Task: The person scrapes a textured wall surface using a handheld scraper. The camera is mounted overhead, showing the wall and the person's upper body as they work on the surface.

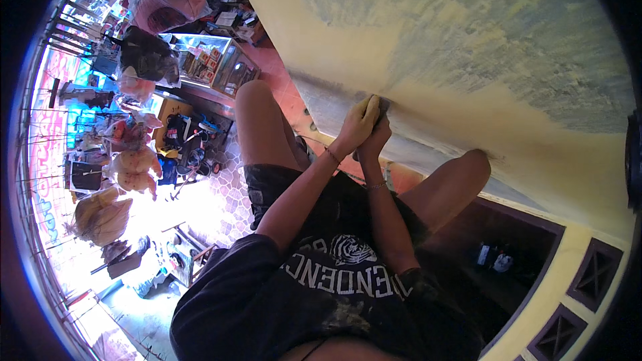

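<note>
Both hands meet in front of my knees at the lower part of a yellow painted wall (351, 55). My right hand (375, 138) is closed around a small dark block (384, 105), perhaps a sanding block, whose end touches the wall. My left hand (360, 119) overlaps the right one, with its fingers lying along the block. Most of the block is hidden by the fingers, so its exact kind cannot be told. Broad grey patches (451, 25) cover the wall above, and a grey band (321, 90) runs along it beside the hands.
My bent knees flank the hands; the right knee (474, 163) is against the wall. A glass display case (220, 62) stands left, with hanging bagged goods (135, 170) and a stroller (198, 155) beyond. At lower right is a dark doorway (501, 240). Orange tiles (406, 175) show below.
</note>
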`<act>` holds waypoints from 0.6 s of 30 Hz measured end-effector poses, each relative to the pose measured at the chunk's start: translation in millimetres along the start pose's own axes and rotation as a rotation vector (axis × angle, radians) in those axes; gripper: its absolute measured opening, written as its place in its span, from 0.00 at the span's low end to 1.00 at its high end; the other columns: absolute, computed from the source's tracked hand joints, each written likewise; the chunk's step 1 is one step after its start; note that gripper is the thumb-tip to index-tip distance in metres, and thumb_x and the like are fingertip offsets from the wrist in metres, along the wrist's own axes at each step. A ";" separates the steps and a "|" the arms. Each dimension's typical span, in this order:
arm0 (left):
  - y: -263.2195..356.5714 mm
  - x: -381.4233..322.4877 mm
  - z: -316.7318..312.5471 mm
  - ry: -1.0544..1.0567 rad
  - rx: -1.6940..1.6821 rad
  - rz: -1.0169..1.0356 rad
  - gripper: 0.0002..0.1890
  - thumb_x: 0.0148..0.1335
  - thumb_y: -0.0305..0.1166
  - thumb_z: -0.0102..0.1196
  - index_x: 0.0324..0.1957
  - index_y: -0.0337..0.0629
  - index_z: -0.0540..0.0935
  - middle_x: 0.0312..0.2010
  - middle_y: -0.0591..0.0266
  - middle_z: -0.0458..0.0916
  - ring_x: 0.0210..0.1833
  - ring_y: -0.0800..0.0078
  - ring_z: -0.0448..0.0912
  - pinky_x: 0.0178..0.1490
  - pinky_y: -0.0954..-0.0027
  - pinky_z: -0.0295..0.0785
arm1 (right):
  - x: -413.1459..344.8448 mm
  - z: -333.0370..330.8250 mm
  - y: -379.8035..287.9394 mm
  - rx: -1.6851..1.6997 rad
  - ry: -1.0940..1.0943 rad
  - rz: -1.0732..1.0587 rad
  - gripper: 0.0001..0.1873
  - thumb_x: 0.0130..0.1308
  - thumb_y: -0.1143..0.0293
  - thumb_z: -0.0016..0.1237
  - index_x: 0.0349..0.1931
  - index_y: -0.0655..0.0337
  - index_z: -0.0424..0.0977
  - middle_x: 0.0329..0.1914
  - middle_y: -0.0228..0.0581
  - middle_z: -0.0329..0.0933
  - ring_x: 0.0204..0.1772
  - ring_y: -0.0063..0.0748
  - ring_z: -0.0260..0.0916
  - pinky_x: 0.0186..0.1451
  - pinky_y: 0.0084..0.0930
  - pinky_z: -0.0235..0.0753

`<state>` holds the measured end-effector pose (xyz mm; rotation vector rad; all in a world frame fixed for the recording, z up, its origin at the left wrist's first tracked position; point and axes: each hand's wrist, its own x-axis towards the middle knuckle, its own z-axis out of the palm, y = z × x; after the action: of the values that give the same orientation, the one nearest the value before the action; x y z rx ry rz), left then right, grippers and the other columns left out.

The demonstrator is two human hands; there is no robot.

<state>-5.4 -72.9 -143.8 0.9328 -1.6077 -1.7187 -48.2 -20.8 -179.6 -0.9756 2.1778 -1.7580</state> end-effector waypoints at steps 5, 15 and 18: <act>10.0 -1.8 1.6 -0.002 -0.049 -0.012 0.21 0.73 0.44 0.40 0.30 0.36 0.73 0.21 0.70 0.66 0.26 0.83 0.62 0.28 0.74 0.61 | 4.7 -3.1 -2.3 -0.011 0.008 -0.014 0.16 0.58 0.62 0.55 0.39 0.65 0.72 0.28 0.49 0.78 0.32 0.46 0.79 0.31 0.37 0.73; 23.8 -0.5 5.2 0.020 -0.156 0.000 0.22 0.73 0.44 0.41 0.27 0.36 0.70 0.18 0.70 0.64 0.24 0.82 0.60 0.26 0.73 0.59 | 7.9 -5.1 -8.4 -0.044 0.024 -0.035 0.16 0.57 0.62 0.56 0.38 0.65 0.72 0.27 0.50 0.77 0.31 0.47 0.79 0.30 0.37 0.73; 33.5 -0.6 6.6 0.010 -0.143 0.031 0.22 0.73 0.43 0.41 0.26 0.36 0.69 0.17 0.69 0.63 0.23 0.81 0.60 0.26 0.72 0.59 | 17.0 -11.3 -18.1 -0.095 0.000 -0.032 0.16 0.57 0.62 0.56 0.37 0.65 0.72 0.27 0.50 0.77 0.30 0.49 0.78 0.29 0.38 0.73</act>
<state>-11.7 -71.5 -110.4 0.8420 -1.4640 -1.7787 -60.3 -23.2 -155.3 -1.0373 2.2764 -1.6820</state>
